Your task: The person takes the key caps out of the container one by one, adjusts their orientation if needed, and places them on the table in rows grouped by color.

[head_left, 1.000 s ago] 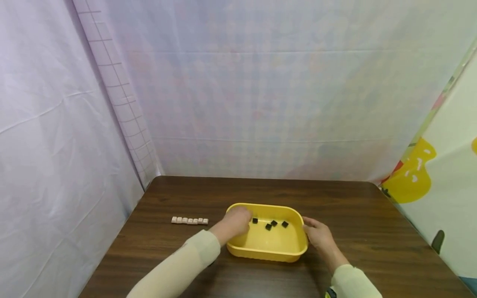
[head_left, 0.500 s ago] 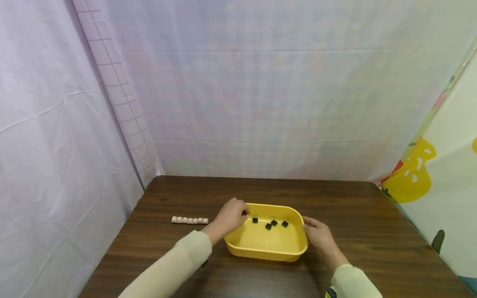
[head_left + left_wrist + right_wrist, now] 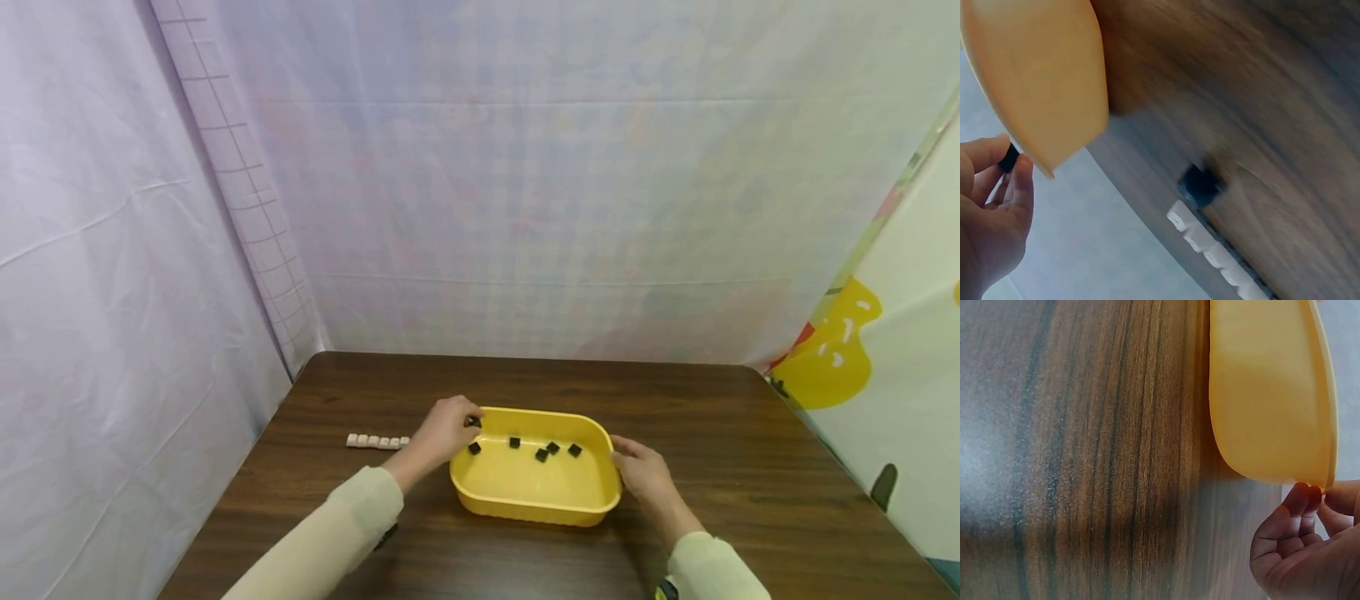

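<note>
— Where is the black keycap [image 3: 1009, 158]?
— Pinched between thumb and finger of the left hand [image 3: 444, 429], near the left end of the yellow plastic tub [image 3: 536, 512], whose right rim the right hand [image 3: 648, 478] grips.
— How might the keycap handle?
— Probably light, stiff, slightly slick, hardly fragile; best taken by opposite sides.
</note>
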A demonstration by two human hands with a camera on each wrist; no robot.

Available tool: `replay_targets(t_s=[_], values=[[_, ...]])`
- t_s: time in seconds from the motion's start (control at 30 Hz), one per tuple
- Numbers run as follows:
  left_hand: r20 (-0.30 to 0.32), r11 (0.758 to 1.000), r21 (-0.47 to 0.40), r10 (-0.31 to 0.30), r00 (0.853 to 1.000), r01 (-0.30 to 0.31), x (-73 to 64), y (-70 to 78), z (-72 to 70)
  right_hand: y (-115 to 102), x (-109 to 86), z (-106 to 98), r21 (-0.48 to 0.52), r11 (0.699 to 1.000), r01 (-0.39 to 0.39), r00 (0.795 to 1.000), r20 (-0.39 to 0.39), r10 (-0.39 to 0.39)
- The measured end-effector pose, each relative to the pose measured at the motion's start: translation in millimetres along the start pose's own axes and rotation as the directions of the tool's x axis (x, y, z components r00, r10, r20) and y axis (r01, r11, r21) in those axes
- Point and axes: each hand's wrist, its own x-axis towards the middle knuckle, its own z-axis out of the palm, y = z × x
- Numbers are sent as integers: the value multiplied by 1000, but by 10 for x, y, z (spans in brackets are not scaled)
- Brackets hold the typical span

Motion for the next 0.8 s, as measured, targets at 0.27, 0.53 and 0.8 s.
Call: replay_targets(t_s=[0.27,0.53,0.8], values=[[-89,995,-92,-46,995,38,-119,-211,-127,-4,4,-7,-12,1000,13,1000,-11,-13],[-191,985,-150,-110,975,82,-329,-441,-275,9,6,0,27,999,-21,1000,3,21],[-164,962,-175,-240,957,211,-567,-738,-354,-10,-18,-2,42,999,-20,1000,14,19]])
